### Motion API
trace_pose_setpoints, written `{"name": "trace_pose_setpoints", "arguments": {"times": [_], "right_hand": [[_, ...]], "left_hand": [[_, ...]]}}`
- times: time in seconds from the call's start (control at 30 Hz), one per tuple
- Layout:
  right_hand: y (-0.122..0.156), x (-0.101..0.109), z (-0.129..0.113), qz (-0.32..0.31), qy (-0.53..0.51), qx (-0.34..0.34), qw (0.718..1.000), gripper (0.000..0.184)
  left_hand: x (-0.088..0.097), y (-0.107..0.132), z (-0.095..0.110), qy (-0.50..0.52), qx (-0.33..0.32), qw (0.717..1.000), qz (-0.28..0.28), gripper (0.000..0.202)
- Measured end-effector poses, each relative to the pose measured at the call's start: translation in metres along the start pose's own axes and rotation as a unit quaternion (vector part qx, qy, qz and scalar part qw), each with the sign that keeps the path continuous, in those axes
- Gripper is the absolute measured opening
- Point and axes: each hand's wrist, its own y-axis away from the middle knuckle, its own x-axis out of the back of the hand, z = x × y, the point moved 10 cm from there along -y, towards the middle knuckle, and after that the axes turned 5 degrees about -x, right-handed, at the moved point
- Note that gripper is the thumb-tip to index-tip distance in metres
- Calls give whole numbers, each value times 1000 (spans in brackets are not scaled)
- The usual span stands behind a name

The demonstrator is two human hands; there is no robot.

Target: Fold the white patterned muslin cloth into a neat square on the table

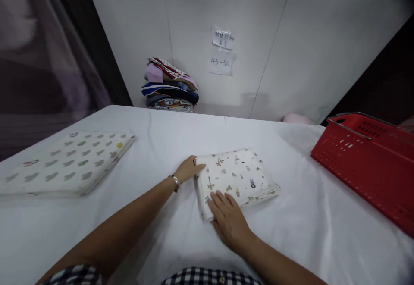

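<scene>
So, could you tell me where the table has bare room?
Free: between big cloth and small cloth; between small cloth and basket; the far strip before the pile. Crowded: the small cloth, touched by left hand and right hand.

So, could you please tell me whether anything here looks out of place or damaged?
Nothing spilled or damaged. The folded patterned cloth touched by the left hand and right hand lies flat, its layered edges slightly uneven on the right. The clothes pile by the wall looks loosely stacked, with pieces sticking out.
</scene>
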Motion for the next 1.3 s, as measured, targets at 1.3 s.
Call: {"name": "trace_pose_setpoints", "arguments": {"times": [1.3], "right_hand": [[5, 68, 230, 160, -190, -315, 916, 37]], "left_hand": [[21, -15, 88, -248, -263, 931, 53, 38]]}}
